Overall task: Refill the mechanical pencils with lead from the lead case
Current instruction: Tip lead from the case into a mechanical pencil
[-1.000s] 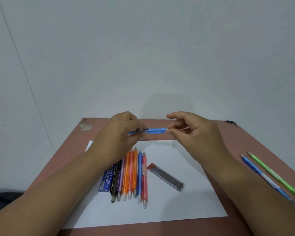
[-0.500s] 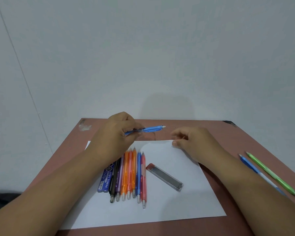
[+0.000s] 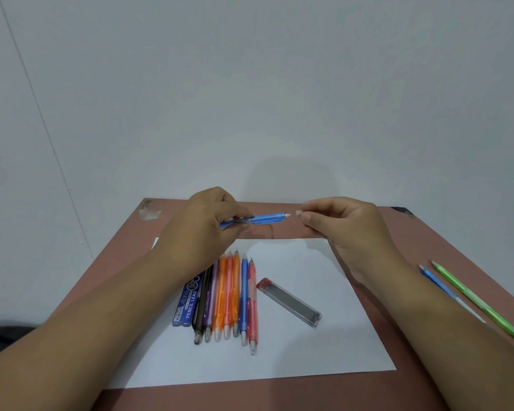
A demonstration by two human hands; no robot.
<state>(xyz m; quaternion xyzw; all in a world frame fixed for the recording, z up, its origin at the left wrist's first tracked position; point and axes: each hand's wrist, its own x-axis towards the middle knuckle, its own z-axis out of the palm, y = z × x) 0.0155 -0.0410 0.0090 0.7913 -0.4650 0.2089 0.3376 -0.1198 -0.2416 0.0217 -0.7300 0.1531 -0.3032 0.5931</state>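
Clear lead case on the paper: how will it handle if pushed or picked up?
The clear lead case looks flat-sided, so it will probably slide on the white paper rather than roll. It is slim, seemingly thin plastic: likely light and stiff, perhaps slippery between fingers. Its red cap looks shut; if it came loose, the dark leads inside could spill and would likely snap easily.

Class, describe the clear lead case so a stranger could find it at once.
Start at the white sheet on the brown table. Right of the pencil row lies the clear lead case, aslant and alone. Unlike the pencils, it is a flat, see-through box with a red end.
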